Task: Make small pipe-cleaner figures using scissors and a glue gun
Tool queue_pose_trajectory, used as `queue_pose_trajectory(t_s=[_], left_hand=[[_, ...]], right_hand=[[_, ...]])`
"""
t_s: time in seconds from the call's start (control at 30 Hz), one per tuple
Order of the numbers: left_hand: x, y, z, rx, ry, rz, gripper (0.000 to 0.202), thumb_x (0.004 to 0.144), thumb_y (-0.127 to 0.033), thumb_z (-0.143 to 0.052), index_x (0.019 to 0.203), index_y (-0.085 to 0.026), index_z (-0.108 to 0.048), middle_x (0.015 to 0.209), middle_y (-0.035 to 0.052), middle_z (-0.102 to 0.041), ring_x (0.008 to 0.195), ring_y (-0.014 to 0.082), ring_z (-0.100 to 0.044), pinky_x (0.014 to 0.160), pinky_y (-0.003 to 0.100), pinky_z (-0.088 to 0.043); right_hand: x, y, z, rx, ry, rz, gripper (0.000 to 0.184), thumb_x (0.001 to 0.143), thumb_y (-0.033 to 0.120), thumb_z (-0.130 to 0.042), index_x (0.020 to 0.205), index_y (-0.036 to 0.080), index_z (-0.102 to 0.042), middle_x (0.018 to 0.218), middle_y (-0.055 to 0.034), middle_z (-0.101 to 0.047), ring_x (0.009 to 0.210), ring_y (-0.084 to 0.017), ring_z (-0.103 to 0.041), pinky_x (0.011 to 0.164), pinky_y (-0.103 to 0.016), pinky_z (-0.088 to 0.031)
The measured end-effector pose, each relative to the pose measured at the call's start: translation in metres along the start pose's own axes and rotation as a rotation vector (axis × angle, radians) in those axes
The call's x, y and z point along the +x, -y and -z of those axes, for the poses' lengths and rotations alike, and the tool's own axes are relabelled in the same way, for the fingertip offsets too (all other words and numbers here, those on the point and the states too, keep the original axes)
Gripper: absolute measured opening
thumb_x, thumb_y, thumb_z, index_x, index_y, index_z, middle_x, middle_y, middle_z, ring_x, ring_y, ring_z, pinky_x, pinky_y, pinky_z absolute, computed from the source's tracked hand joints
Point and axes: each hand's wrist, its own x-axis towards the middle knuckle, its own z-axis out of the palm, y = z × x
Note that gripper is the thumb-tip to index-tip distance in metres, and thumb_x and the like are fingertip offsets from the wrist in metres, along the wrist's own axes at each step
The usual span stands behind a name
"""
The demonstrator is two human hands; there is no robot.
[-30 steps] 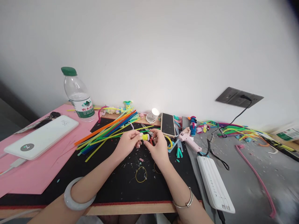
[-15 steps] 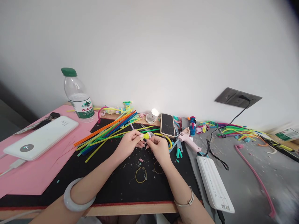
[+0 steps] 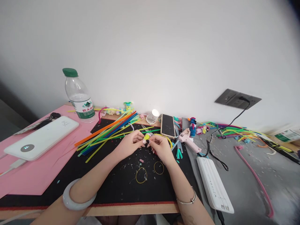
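Both hands meet over a black mat. My left hand and my right hand pinch a small yellow pipe-cleaner piece with a dark part under it, fingers closed around it. A fan of coloured pipe cleaners lies just left of the hands. Two thin yellow rings lie on the mat below the hands. A pink glue gun rests to the right of my right hand.
A water bottle, a white power bank on pink paper, a phone, a small lit cup, a second white power bank, more pipe cleaners and a wall socket with a black cable.
My right hand has shifted slightly up and left, uncovering the second yellow ring on the mat. Both hands keep pinching the yellow piece.
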Motion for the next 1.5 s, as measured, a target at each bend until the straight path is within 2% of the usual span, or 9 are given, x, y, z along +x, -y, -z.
queue_pose_trajectory(t_s=[0.27,0.47,0.7,0.87,1.0,1.07,1.13,1.27,1.5], left_hand=[[0.002,0.003,0.003,-0.124,-0.052,0.117,0.023,0.064,-0.025,-0.076,0.083,-0.019,-0.063,0.081,0.0068,-0.073,0.080,0.0246,-0.070,0.074,0.035,-0.056],[0.002,0.002,-0.001,-0.112,-0.117,0.077,0.015,0.065,-0.027,-0.076,0.075,-0.019,-0.068,0.080,0.0074,-0.074,0.078,0.0260,-0.070,0.075,0.039,-0.056],[0.007,-0.001,0.010,-0.202,-0.394,0.078,0.032,0.060,-0.036,-0.079,0.079,-0.013,-0.068,0.076,0.0058,-0.072,0.077,0.0218,-0.070,0.082,0.041,-0.056],[0.009,0.002,0.016,-0.281,-0.479,0.067,0.035,0.058,-0.036,-0.080,0.081,-0.013,-0.068,0.077,0.0050,-0.072,0.078,0.0200,-0.070,0.082,0.038,-0.057],[0.009,0.002,0.016,-0.295,-0.500,0.067,0.034,0.058,-0.035,-0.081,0.082,-0.013,-0.070,0.080,0.0059,-0.073,0.080,0.0209,-0.071,0.083,0.038,-0.057],[0.008,0.000,0.015,-0.310,-0.504,0.076,0.035,0.056,-0.035,-0.082,0.081,-0.012,-0.071,0.080,0.0064,-0.073,0.080,0.0215,-0.071,0.084,0.039,-0.057],[0.008,-0.001,0.013,-0.322,-0.496,0.083,0.036,0.055,-0.035,-0.083,0.080,-0.012,-0.072,0.079,0.0069,-0.073,0.080,0.0224,-0.071,0.085,0.041,-0.057],[0.007,-0.003,0.010,-0.340,-0.457,0.084,0.038,0.053,-0.036,-0.083,0.080,-0.012,-0.073,0.080,0.0070,-0.074,0.080,0.0230,-0.071,0.085,0.041,-0.056],[0.005,-0.005,0.009,-0.412,-0.415,0.122,0.034,0.055,-0.032,-0.083,0.081,-0.012,-0.073,0.079,0.0072,-0.074,0.081,0.0213,-0.071,0.086,0.038,-0.056]], right_hand=[[-0.001,0.000,0.000,-0.046,0.059,0.055,0.015,0.079,0.032,-0.058,0.073,0.018,-0.059,0.060,0.0031,-0.055,0.044,-0.008,-0.043,0.043,-0.021,-0.036],[-0.002,-0.001,-0.001,-0.158,-0.009,0.120,0.022,0.086,0.034,-0.051,0.070,0.019,-0.054,0.058,0.0030,-0.053,0.046,-0.009,-0.041,0.043,-0.021,-0.033],[0.001,-0.001,0.017,-0.518,-0.443,0.239,0.023,0.089,0.031,-0.043,0.079,0.018,-0.060,0.064,-0.0010,-0.060,0.055,-0.014,-0.051,0.055,-0.025,-0.038],[0.003,-0.001,0.026,-0.637,-0.526,0.266,0.018,0.086,0.025,-0.045,0.086,0.017,-0.060,0.074,-0.0050,-0.064,0.064,-0.018,-0.056,0.063,-0.029,-0.042],[0.003,0.002,0.045,-0.845,-0.668,0.326,0.025,0.080,0.017,-0.044,0.100,0.015,-0.059,0.097,-0.0120,-0.064,0.093,-0.025,-0.056,0.083,-0.038,-0.042],[0.000,0.003,0.062,-0.999,-0.788,0.197,0.036,0.074,0.013,-0.047,0.109,0.013,-0.056,0.107,-0.0160,-0.061,0.105,-0.030,-0.051,0.091,-0.044,-0.038],[-0.004,0.003,0.078,-1.105,-0.880,-0.080,0.044,0.073,0.015,-0.050,0.116,0.011,-0.053,0.115,-0.0213,-0.056,0.110,-0.036,-0.049,0.089,-0.048,-0.038],[-0.009,0.002,0.101,-1.177,-0.795,-0.486,0.053,0.074,0.021,-0.055,0.126,0.009,-0.048,0.120,-0.0253,-0.054,0.110,-0.041,-0.052,0.087,-0.049,-0.040],[-0.009,0.000,0.118,-1.067,-0.688,-0.627,0.050,0.072,0.020,-0.056,0.122,0.016,-0.054,0.114,-0.0185,-0.063,0.110,-0.036,-0.057,0.089,-0.047,-0.041]])
